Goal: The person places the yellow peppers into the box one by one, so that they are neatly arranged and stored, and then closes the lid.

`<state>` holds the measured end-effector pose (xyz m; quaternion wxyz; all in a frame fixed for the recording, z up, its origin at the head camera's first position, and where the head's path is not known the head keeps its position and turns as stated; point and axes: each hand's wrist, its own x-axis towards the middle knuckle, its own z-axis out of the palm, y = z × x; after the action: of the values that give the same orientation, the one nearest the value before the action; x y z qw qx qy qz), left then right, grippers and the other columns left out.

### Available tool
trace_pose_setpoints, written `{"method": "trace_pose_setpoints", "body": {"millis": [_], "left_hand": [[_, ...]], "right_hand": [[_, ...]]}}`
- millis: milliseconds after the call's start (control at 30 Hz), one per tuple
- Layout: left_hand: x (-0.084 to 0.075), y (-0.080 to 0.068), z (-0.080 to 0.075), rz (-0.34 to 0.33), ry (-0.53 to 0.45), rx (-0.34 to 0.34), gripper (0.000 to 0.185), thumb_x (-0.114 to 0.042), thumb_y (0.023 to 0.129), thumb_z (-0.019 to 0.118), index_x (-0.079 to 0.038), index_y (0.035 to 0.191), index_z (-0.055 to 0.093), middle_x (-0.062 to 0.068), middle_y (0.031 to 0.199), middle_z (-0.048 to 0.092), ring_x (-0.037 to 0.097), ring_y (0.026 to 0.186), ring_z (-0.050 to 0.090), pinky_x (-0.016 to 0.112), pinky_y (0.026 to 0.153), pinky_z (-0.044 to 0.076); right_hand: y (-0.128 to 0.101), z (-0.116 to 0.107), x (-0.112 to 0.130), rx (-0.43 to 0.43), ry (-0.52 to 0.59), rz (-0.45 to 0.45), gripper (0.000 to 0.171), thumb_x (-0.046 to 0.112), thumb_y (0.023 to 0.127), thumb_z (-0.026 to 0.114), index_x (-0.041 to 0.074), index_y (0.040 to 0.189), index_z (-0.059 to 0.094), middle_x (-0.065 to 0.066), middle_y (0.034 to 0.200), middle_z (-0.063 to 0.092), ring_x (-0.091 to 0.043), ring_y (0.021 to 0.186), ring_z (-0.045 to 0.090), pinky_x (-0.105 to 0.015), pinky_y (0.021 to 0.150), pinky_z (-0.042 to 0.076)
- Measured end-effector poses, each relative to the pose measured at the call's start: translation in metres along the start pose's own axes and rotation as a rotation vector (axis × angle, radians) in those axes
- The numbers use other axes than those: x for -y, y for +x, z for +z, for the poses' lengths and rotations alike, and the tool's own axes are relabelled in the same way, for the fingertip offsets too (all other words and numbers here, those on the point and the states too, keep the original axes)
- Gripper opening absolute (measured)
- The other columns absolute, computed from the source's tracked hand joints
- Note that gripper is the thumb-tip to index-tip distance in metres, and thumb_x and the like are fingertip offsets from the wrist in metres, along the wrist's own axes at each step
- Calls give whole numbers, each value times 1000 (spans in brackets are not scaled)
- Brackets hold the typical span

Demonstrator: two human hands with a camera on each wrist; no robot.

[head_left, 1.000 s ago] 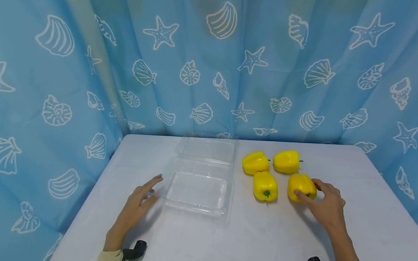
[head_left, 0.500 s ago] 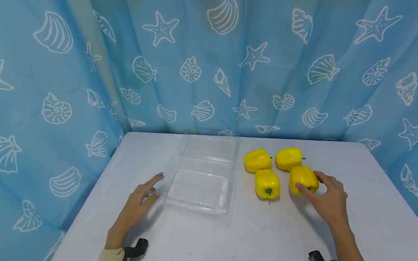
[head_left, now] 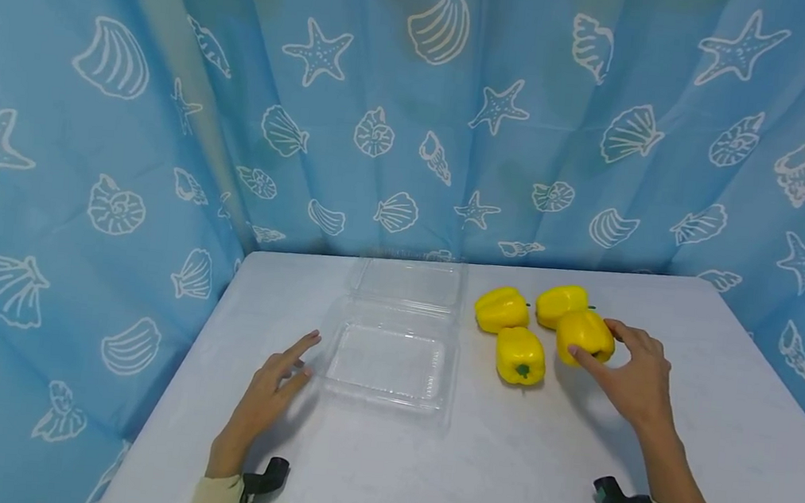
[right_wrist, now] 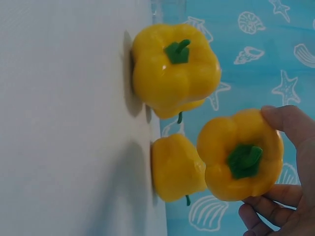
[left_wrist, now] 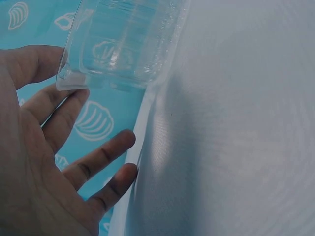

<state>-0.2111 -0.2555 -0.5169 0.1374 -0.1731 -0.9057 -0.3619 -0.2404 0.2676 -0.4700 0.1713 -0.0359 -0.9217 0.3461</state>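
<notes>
My right hand (head_left: 635, 380) grips a yellow bell pepper (head_left: 584, 337) between thumb and fingers. In the right wrist view this pepper (right_wrist: 241, 156) is raised off the table, its green stem facing the camera. Three more yellow bell peppers lie on the table: one in front (head_left: 520, 356), one behind on the left (head_left: 501, 310) and one behind on the right (head_left: 559, 304). My left hand (head_left: 266, 393) has its fingers spread beside a clear plastic clamshell box (head_left: 382, 403). The left wrist view shows thumb and fingertips right at the box's corner (left_wrist: 74, 81).
The clamshell's raised lid (head_left: 410, 282) lies folded back toward the curtain. A white cloth covers the table (head_left: 469, 481). Behind and to the left hangs a blue curtain (head_left: 362, 56) with white shell and starfish prints.
My right hand has lifted the gripped bell pepper upward, and it now overlaps the back right pepper in the head view. The left hand stays beside the box. The head view shifts slightly.
</notes>
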Motion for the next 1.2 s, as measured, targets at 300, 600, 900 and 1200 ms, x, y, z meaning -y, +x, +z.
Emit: {"method": "trace_pose_setpoints", "body": {"millis": [300,600,900,1200], "left_hand": [[3,1,1,-2,5,-3,52,-18,100,61,-19,150,48,-2,154,46,21,102,59,48,85,48],[6,1,1,7,-7,4,52,-18,101,60,-20,151,47,-5,155,44,16,102,58,45,85,48],[4,1,0,19,-12,-6,52,-17,101,60,-19,151,47,-4,154,44,16,100,58,45,84,48],[5,0,0,27,-6,-6,52,-17,101,59,-20,151,47,-2,154,45,15,99,59,44,83,48]], "right_hand": [[3,2,20,19,5,-23,84,50,86,74,0,146,45,-29,142,46,-48,130,31,-72,106,13],[7,8,40,62,28,-57,85,52,86,75,2,147,45,-25,144,44,-46,132,31,-73,101,23],[8,12,53,69,38,-100,84,50,84,78,7,149,46,-23,145,44,-47,132,32,-76,101,23],[8,12,58,89,40,-96,84,52,84,77,9,149,45,-23,147,42,-48,134,30,-76,102,21]]}}
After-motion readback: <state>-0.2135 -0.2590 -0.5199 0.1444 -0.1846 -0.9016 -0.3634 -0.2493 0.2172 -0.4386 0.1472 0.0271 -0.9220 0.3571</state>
